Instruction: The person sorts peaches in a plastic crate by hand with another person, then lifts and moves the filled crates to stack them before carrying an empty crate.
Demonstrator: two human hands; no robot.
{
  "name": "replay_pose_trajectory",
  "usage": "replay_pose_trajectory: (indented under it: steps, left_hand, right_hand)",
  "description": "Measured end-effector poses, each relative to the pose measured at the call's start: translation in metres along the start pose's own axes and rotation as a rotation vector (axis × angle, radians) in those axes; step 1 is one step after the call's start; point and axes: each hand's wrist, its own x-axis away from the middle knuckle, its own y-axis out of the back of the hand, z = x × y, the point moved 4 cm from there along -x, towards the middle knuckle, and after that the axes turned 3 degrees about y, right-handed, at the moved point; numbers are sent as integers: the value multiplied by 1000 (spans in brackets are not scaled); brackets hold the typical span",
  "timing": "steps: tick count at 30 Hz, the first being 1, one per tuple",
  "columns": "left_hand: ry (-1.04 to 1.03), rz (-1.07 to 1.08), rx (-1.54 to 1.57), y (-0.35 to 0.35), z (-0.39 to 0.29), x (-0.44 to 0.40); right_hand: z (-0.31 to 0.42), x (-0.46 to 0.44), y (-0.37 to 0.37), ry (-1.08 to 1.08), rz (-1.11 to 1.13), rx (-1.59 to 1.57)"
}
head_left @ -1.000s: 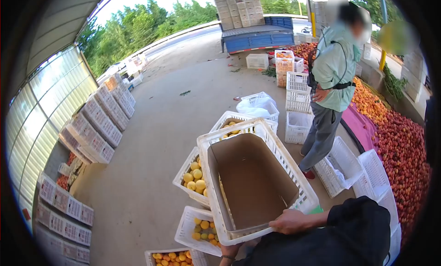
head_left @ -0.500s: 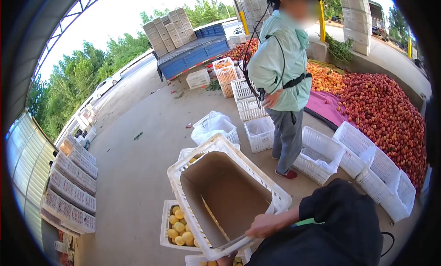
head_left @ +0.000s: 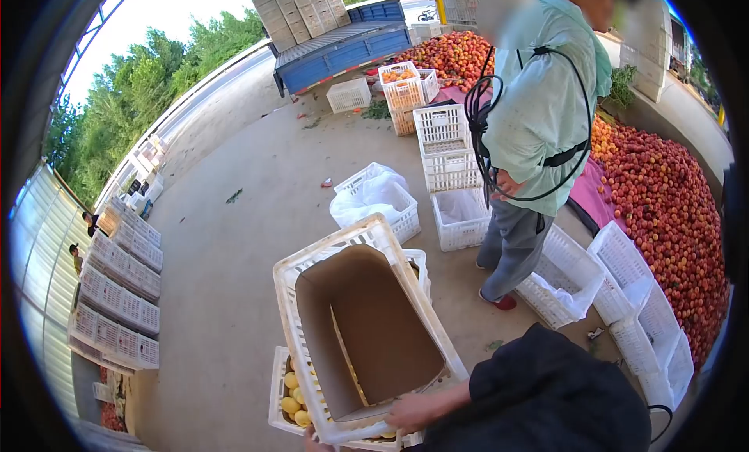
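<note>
A white plastic crate (head_left: 285,296) lined with brown cardboard is held up in front of me, tilted, with nothing visible inside. My right hand (head_left: 412,413) is closed on its near rim, at the right. At the bottom edge, my left hand (head_left: 314,444) shows only in part, at the crate's near left corner; its fingers are mostly hidden. Just below and left of the held crate stands a white crate (head_left: 275,389) of yellow fruit (head_left: 292,401), partly covered by it.
A person (head_left: 538,116) in a light green jacket stands at right. White crates (head_left: 558,276) stand beside a heap of red fruit (head_left: 663,194). A plastic-lined crate (head_left: 378,202) lies ahead. Crate stacks (head_left: 121,296) are at left, a blue truck (head_left: 343,58) behind.
The held crate has shifted left and down in view, as my view turned. The person in green appears nearer and further right than half a second ago.
</note>
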Motion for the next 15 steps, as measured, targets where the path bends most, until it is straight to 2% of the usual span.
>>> replay_pose_trajectory:
  steps: [2, 4, 5, 7, 8, 9, 11, 12, 14, 15]
  left_hand:
    - [12, -201, 126, 41, -25, -15]
    - [-99, -264, 405, 69, -62, -33]
    - [-248, -302, 411, 80, -102, -34]
    - [-495, 20, 495, 81, -191, -26]
    - [-605, 238, 638, 73, -236, -10]
    - [-690, 457, 742, 63, -272, 5]
    - [-890, 996, 775, 56, -336, 46]
    - [-924, 1267, 797, 53, -353, 64]
    - [-1115, 1666, 916, 53, -387, 99]
    - [-1125, 1779, 1001, 52, -392, 115]
  right_hand:
    - [2, 11, 21, 29, -84, 30]
    - [-1, 29, 44, 18, -214, 52]
    - [-4, 38, 53, -15, -261, 41]
    - [-9, 58, 72, -81, -427, 62]
    - [-11, 68, 80, -162, -431, 77]
    - [-4, 81, 93, -202, -540, 137]
    - [1, 97, 100, -320, -587, 109]
    - [-2, 102, 91, -301, -573, 107]
    - [-13, 118, 71, -395, -597, -75]
    - [-16, 125, 64, -428, -605, -132]
